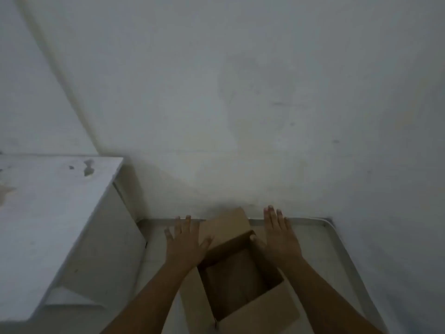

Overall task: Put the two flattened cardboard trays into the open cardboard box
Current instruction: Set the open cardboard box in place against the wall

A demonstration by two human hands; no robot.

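Observation:
An open brown cardboard box [243, 302] stands on the floor below me, its flaps spread outward and its far flap [226, 225] pointing toward the wall. The inside is dark; I cannot tell what lies in it. My left hand [185, 242] hovers flat over the box's left side, fingers spread, thumb near the far left corner. My right hand [279, 235] is flat and spread over the right side, thumb touching the far right corner of the rim. Neither hand holds anything. No flattened tray shows outside the box.
A white cabinet or table top [48, 213] stands to the left, its side panel close to the box. A pale wall [240, 116] rises right behind the box. A light floor strip with a raised edge [342, 249] runs along the right.

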